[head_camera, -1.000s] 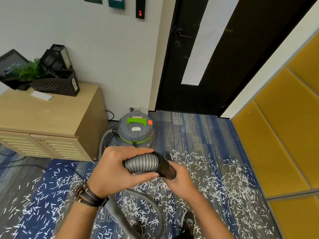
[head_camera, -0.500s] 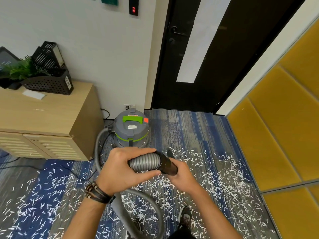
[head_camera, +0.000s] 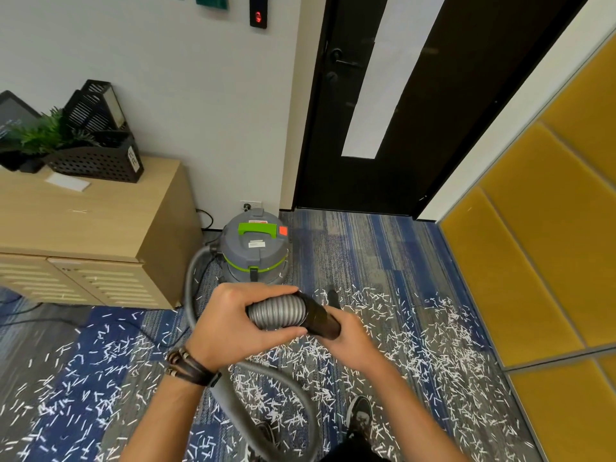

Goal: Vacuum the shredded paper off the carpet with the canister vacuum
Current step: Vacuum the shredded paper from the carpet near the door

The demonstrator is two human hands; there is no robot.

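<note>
A grey canister vacuum (head_camera: 255, 253) with a green handle stands on the carpet by the wall. Its grey ribbed hose (head_camera: 278, 311) loops from the canister's left side down past my feet and up to my hands. My left hand (head_camera: 233, 328) grips the ribbed end of the hose. My right hand (head_camera: 350, 341) holds the black cuff (head_camera: 321, 320) at the hose's tip from below. White shredded paper (head_camera: 416, 345) is strewn across the blue and grey carpet (head_camera: 366, 251), thick to the right and to the left of me.
A light wooden cabinet (head_camera: 100, 225) stands at the left with a black mesh organiser (head_camera: 100, 158) and a plant on top. A black door (head_camera: 400, 111) is straight ahead. Yellow padded panels (head_camera: 550, 228) line the right wall. My black shoe (head_camera: 360, 415) shows below.
Both hands keep the same hold on the hose end. The view has shifted slightly, so the vacuum and cabinet sit a little differently in frame.
</note>
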